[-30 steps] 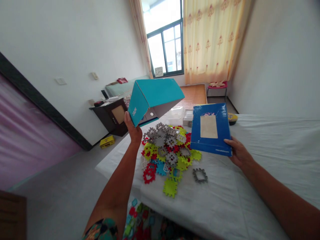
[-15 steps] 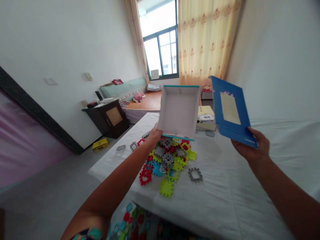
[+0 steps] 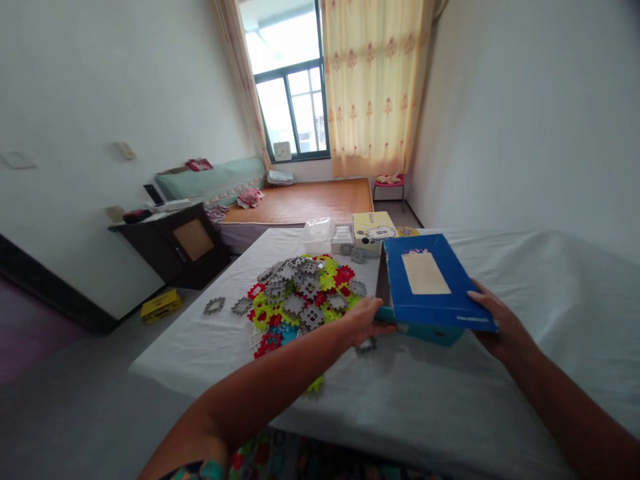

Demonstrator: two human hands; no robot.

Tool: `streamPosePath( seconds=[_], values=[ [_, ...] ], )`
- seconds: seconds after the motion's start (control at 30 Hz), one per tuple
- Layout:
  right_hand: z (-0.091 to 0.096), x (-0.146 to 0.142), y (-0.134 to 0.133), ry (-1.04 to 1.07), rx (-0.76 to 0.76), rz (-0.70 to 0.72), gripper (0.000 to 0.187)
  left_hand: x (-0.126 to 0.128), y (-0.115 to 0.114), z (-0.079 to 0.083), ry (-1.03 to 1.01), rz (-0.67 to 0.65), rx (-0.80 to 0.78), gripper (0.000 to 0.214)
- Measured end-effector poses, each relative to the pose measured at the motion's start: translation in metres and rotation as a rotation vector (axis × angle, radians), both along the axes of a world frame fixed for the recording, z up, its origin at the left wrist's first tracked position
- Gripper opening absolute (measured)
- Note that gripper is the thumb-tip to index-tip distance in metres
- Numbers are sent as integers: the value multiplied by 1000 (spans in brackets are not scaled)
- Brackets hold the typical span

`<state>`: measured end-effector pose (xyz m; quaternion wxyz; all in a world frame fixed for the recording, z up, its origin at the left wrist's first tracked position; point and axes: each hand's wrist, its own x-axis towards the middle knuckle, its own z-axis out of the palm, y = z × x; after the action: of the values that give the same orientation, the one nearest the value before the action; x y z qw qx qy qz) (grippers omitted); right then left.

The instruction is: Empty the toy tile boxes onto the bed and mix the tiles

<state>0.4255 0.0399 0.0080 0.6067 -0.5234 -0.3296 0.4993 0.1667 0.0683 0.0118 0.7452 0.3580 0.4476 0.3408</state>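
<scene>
Head view: blue lid, with a pale rectangle on its top face, right of centre in the frame, tilted over the teal box. Box wall shows below the lid's near edge, and a strip of the grey inside shows along the lid's left side; whether lid and box touch at the far edge, cannot tell. Right hand, right of centre: fingers closed on the lid's right edge near its lower right corner, thumb on top, remaining fingers hidden beneath. Left hand, just below and right of centre: fingers bent around the box at its near left corner, little gap between thumb and fingers. Immediately left, around mid-frame, a heap of toothed flat pieces in grey, yellow-green, red, blue and white, on a white sheet. Two grey pieces lie apart, left of the heap; another grey piece is partly hidden just below the left hand. Beyond the heap, centre of frame, left to right: clear plastic container, small white box, yellow carton with a cartoon print. Farther out: dark cabinet at centre left, yellow box on the floor below it, window at upper centre, patterned curtain to its right.
</scene>
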Motion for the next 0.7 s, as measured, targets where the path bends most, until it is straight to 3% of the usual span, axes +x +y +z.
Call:
streamPosePath(
  seconds=[0.2,0.3,0.4,0.57,0.7],
  values=[
    [-11,14,-10,-390,-217,131,64,-10,2,12,35,-191,54,68],
    [-14,20,-6,-594,-175,137,66,-12,3,16,121,-250,92,77],
    [-14,20,0,-678,-39,103,56,-11,1,17,228,-265,136,77],
    [-13,8,-6,-507,27,235,54,-4,-4,11,367,-229,203,59],
    [-10,-4,-23,-216,24,222,66,1,-9,8,310,-192,225,44]
  ],
)
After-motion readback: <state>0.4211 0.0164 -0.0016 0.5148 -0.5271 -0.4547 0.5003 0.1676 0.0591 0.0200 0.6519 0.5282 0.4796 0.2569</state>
